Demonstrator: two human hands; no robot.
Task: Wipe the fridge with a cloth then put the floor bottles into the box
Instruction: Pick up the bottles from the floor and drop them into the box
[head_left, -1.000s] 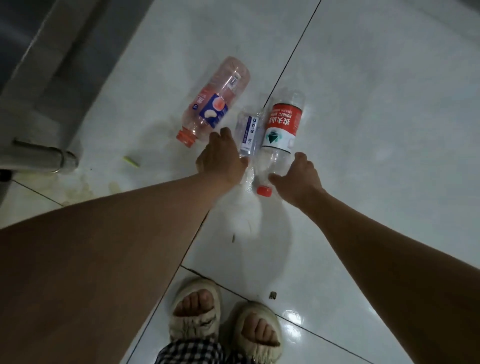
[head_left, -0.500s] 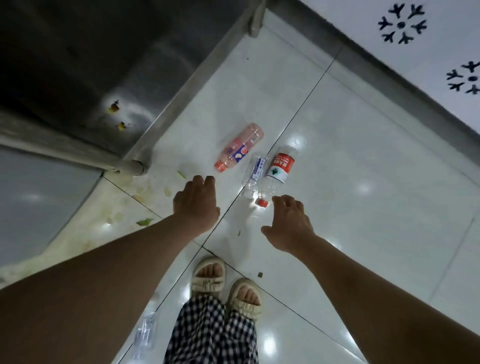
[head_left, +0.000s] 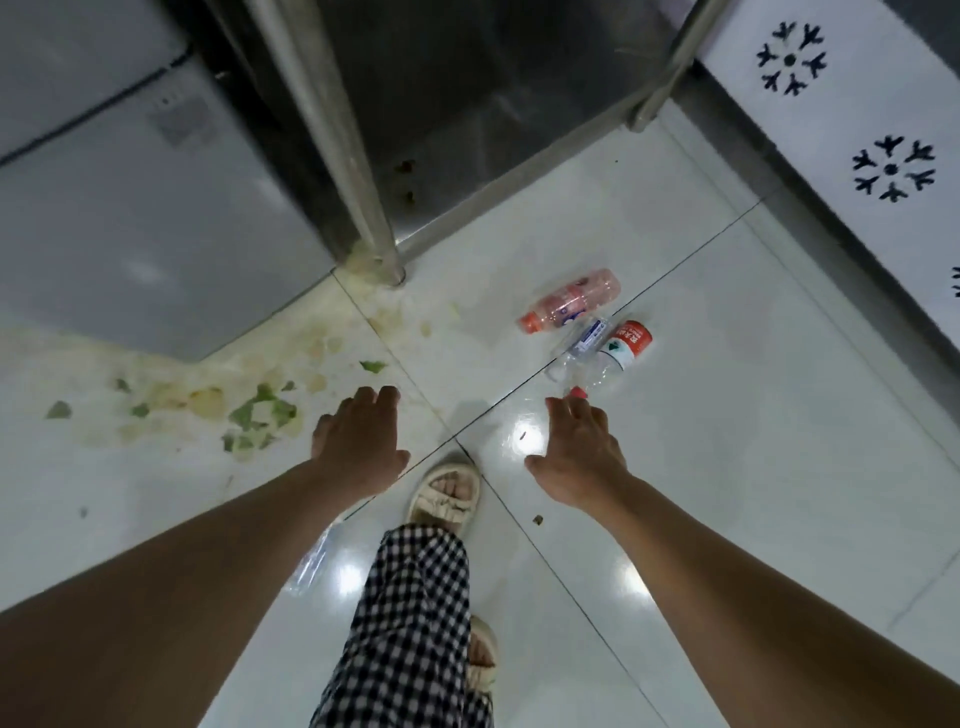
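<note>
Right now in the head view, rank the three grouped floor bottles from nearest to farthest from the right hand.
1. Red-label bottle, its cap just beyond the right hand.
2. Small clear bottle, beside it on the left.
3. Pink bottle, farthest, toward the metal cabinet.

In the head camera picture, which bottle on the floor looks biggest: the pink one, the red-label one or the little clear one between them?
1. pink bottle and red-label bottle: look alike in length, so unsure.
2. small clear bottle: smallest.

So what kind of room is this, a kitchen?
Probably a kitchen. A grey fridge stands beside a stainless steel cabinet on a tubular leg, and green vegetable scraps litter the glossy white tiled floor.
</note>
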